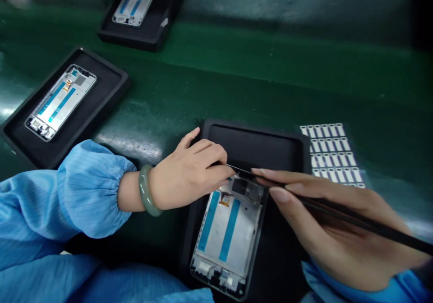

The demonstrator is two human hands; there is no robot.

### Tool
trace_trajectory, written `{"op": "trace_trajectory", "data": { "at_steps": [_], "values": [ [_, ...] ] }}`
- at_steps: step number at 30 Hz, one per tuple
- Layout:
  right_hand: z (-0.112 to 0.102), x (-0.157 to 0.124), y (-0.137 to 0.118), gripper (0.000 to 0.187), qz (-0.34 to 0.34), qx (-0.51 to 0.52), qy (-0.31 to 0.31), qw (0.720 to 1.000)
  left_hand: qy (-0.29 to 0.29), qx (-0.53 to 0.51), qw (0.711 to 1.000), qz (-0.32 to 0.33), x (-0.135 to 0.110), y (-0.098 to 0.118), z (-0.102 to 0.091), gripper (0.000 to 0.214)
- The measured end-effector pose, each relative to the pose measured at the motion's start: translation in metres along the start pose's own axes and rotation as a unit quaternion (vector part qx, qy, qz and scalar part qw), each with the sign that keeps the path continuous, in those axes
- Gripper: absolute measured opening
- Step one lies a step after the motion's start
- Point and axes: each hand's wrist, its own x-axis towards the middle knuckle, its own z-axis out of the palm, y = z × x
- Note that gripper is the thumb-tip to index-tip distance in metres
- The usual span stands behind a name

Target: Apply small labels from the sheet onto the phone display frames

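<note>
A phone frame (223,231) with two blue strips lies in a black tray (257,145) in front of me. My left hand (189,172) reaches over its upper left corner, thumb and forefinger pinched together at the top edge; whatever may be between them is too small to make out. Black tweezers (338,208) are gripped in my right hand (338,222), held between thumb and fingers. Their tips point left to the frame's top edge, close to my left fingertips. My fingers partly cover that top end.
A sheet of small white labels (333,152) lies right of the tray on the green surface (203,95). Farther left, a second black tray (101,100) holds another phone frame (61,102). A third tray (152,28) with a phone frame (137,3) stands at the back.
</note>
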Motion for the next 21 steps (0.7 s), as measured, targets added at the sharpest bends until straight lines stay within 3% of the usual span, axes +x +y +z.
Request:
{"op": "trace_trajectory", "data": {
  "at_steps": [3, 7, 21],
  "values": [
    [0.006, -0.005, 0.002, 0.015, -0.011, 0.041, 0.036, 0.998, 0.002, -0.001, 1.000, -0.002, 0.000, 0.000, 0.000, 0.024],
    [0.013, -0.008, 0.004, 0.022, -0.001, 0.055, 0.026, 0.998, 0.001, 0.002, 1.000, -0.001, -0.001, 0.000, 0.001, 0.023],
    [0.013, 0.003, 0.003, 0.004, -0.003, 0.031, 0.038, 0.999, 0.010, -0.011, 1.000, -0.001, -0.001, -0.001, 0.002, 0.017]
  ]
}}
